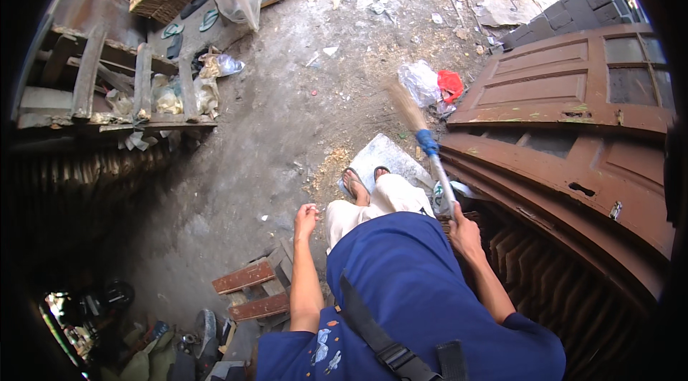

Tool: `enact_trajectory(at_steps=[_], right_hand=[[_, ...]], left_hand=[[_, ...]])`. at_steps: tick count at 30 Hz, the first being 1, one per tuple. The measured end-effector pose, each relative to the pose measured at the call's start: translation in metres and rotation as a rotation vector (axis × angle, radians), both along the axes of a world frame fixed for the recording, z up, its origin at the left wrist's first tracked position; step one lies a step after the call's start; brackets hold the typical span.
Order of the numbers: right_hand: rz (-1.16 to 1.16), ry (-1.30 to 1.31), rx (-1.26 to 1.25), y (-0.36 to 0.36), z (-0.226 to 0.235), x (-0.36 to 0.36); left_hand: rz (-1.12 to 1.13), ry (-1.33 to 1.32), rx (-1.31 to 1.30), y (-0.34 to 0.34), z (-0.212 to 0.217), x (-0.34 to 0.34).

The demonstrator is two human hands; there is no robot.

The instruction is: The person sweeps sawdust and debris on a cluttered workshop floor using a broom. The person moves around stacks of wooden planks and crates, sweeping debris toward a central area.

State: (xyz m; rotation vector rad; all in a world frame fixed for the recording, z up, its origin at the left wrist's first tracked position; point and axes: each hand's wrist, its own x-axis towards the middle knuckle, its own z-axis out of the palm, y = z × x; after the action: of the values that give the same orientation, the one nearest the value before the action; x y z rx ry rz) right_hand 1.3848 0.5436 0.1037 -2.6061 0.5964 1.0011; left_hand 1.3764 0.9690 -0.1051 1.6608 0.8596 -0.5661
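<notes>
My right hand [466, 232] is closed round the pale handle of a broom [442, 182]. Blue wrapping binds the broom's tan bristles, which point forward and slightly left, close to a clear plastic bag [420, 83] and a red plastic bag [450, 85]. On my left side, my left hand [306, 221] hangs beside my thigh with its fingers curled in; a small pale spot shows at the fingertips, too small to name. My sandalled feet are on a pale flat board [393, 155]. Crumbly tan debris [328, 169] lies on the ground at the board's left edge.
Brown wooden doors [530, 87] lean in a stack on the right, near grey blocks [566, 17]. A weathered wooden frame [143, 83] holds plastic scraps on the left. Behind my left arm are reddish planks [247, 277]. Litter dots the dirt floor [287, 94] ahead.
</notes>
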Motion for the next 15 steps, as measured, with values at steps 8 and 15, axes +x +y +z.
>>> enact_trajectory(at_steps=[8, 15], right_hand=[[0.245, -0.068, 0.144, 0.078, -0.131, 0.134], [0.133, -0.018, 0.063, 0.050, -0.152, 0.129]], left_hand=[[-0.128, 0.165, 0.041, 0.008, -0.002, -0.048], [-0.031, 0.283, 0.059, 0.035, 0.009, -0.088]])
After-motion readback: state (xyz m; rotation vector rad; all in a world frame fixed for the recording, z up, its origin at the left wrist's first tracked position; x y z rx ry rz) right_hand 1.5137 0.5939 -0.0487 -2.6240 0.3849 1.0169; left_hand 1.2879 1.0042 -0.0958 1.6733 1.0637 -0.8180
